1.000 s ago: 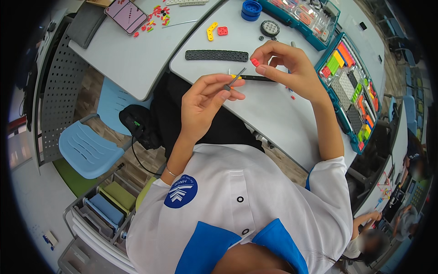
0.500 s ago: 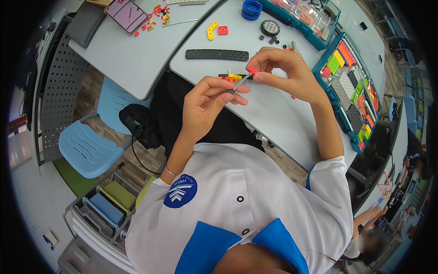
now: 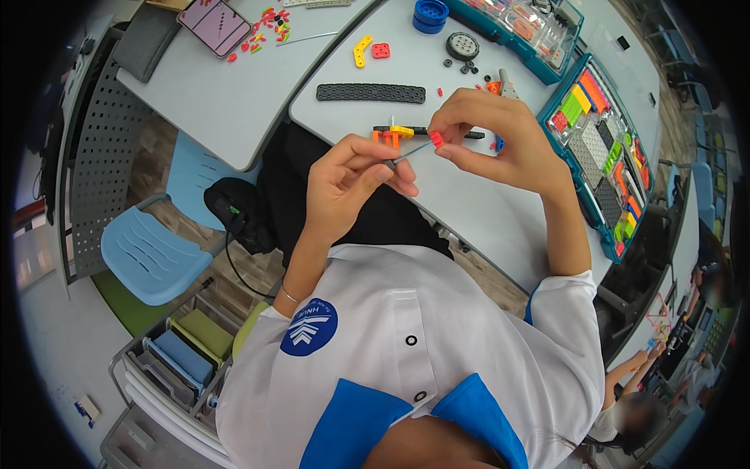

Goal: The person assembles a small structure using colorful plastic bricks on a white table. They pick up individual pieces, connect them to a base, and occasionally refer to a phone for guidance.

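Observation:
My left hand [image 3: 349, 178] pinches the dark grey end of a thin metal rod [image 3: 414, 152] above the table's near edge. A small red plastic piece [image 3: 436, 139] sits at the rod's other end, pinched between the thumb and forefinger of my right hand [image 3: 500, 141]. Whether the rod passes through the red piece I cannot tell. Just beyond my fingers lies a partly built piece with a black beam [image 3: 473, 135], a yellow part [image 3: 401, 131] and orange parts [image 3: 376, 137]. My fingers hide some of it.
Farther off lie a black perforated strip [image 3: 371, 94], a yellow angled beam [image 3: 361, 51], a grey-hubbed wheel [image 3: 462, 47] and blue wheels [image 3: 430, 16]. An open parts case [image 3: 539, 117] stands at the right. On the left table are a phone [image 3: 216, 27] and scattered small pieces [image 3: 269, 22].
My right hand has shifted slightly right and down with the red piece. My left hand has moved a little left and down, and the rod now lies flatter.

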Demonstrator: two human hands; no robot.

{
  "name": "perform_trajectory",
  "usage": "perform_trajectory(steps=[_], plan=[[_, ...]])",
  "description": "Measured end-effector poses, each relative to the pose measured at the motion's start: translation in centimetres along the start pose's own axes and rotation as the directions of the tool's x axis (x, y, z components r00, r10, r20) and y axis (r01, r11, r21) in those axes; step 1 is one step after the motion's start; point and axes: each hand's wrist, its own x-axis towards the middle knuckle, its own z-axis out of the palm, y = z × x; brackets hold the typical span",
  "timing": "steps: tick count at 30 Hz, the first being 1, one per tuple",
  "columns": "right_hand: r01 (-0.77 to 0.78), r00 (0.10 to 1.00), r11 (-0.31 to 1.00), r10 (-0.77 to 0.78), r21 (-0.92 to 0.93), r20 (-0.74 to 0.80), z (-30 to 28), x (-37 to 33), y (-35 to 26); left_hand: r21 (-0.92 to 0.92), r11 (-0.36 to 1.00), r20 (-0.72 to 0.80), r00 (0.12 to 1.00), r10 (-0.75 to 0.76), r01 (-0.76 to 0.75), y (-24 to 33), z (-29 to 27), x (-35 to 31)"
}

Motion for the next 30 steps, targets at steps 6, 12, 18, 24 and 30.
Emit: perform_trajectory(steps=[6, 12, 18, 24, 30], plan=[[0.095, 0.995, 0.995, -0.096, -0.035, -0.019, 1.0, -0.3, -0.5, -0.030, 1.000, -0.019, 1.000, 0.008, -0.008, 0.4, -0.6, -0.4], [0.188, 0.959, 0.964, -0.222, -0.189, -0.178, 2.0, -0.2, -1.2, -0.039, 0.998, -0.089, 0.995, 0.036, -0.039, 0.9, 1.0, -0.7], [0.199, 0.962, 0.949, -0.237, -0.244, -0.134, 1.8, -0.6, -1.5, -0.089, 0.996, -0.092, 0.996, 0.016, -0.025, 0.6, 1.1, -0.8], [0.096, 0.995, 0.972, -0.090, -0.212, 0.038, 1.2, -1.1, -2.5, -0.099, 0.992, 0.020, 0.997, -0.071, 0.073, -0.1, 2.5, -0.9], [-0.029, 0.997, 0.972, 0.045, -0.235, 0.065, 0.6, -2.6, -3.4, 0.078, 0.985, 0.011, 0.988, -0.156, 0.155, -1.2, 2.9, -0.8]])
